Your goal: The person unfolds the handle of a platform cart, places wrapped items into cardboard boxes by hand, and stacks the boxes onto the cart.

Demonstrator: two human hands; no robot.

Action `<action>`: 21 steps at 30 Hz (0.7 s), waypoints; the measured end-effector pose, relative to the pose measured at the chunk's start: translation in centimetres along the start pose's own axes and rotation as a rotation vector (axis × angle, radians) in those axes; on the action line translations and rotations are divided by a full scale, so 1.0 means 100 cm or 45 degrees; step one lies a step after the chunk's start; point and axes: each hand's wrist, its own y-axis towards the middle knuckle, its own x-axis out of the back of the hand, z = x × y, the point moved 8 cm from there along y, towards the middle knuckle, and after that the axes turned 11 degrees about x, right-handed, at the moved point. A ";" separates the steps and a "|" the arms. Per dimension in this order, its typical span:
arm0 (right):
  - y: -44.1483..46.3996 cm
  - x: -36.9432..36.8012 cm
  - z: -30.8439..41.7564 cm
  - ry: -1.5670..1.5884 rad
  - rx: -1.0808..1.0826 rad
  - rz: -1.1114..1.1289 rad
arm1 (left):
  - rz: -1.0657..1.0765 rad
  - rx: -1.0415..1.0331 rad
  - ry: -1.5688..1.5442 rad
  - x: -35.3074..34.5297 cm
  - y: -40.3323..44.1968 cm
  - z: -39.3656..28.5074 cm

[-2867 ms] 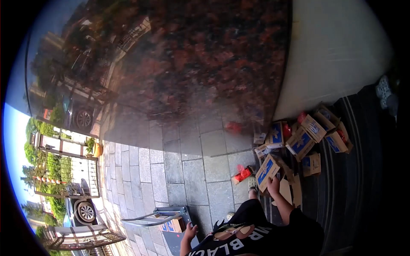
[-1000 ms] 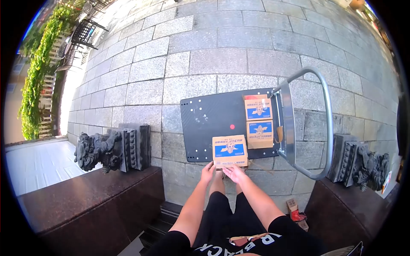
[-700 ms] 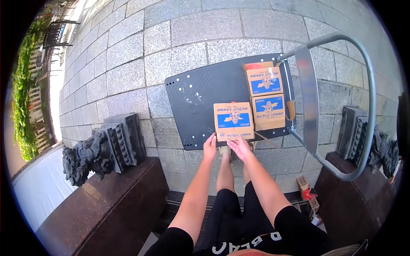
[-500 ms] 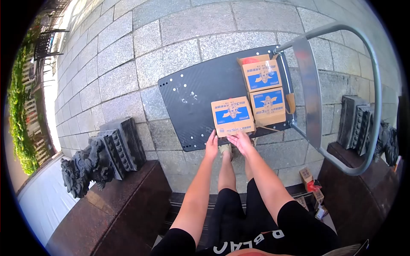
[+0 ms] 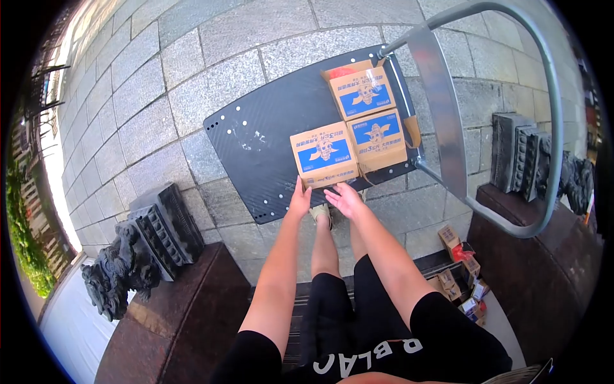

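A cardboard carton with a blue printed panel lies near the front edge of a black platform cart. Its right side sits against a second carton, and a third carton stands behind that one. My left hand is at the first carton's front left corner, fingers stretched and thumb apart, seemingly touching it. In front of the same carton, my right hand is palm up with its fingers spread, holding nothing; whether its fingertips touch the carton I cannot tell.
The cart's grey tubular handle rises on the right. Dark carved stone statues stand on both sides, the left one on a brown stone wall. Several small boxes lie at the lower right. Stone paving surrounds the cart.
The front carton has shifted right relative to its neighbour, narrowing the gap between them. My right hand has eased back from it and opened wider. The whole view has shifted slightly.
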 end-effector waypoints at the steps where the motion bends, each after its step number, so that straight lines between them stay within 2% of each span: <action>1: -0.001 0.012 -0.003 -0.028 -0.024 -0.061 | 0.006 0.019 0.016 0.000 -0.005 -0.008; 2: -0.003 0.024 -0.006 -0.056 -0.046 -0.120 | 0.008 0.108 0.057 0.001 -0.009 -0.012; 5: -0.014 0.055 -0.007 -0.108 -0.041 -0.147 | -0.002 -0.006 0.187 -0.005 0.004 0.010; 8: -0.023 0.081 -0.003 -0.197 -0.035 -0.152 | 0.049 0.059 0.132 -0.011 -0.006 -0.004; 10: -0.035 0.089 0.002 -0.248 -0.036 -0.133 | 0.011 -0.044 0.202 -0.014 -0.007 -0.012; 12: -0.042 0.103 0.005 -0.365 -0.026 -0.162 | 0.033 0.154 0.241 -0.014 -0.011 -0.007; 13: -0.042 0.109 0.004 -0.355 -0.019 -0.163 | 0.037 0.147 0.251 -0.016 -0.006 0.002; 15: -0.044 0.117 0.002 -0.346 -0.015 -0.165 | -0.091 -0.030 0.338 -0.011 -0.005 -0.005; 18: -0.059 0.117 0.008 -0.417 0.066 -0.134 | -0.054 0.015 0.413 -0.009 -0.023 -0.022; 21: -0.099 0.112 0.020 -0.314 0.057 -0.088 | 0.063 -0.013 0.607 -0.012 -0.047 -0.038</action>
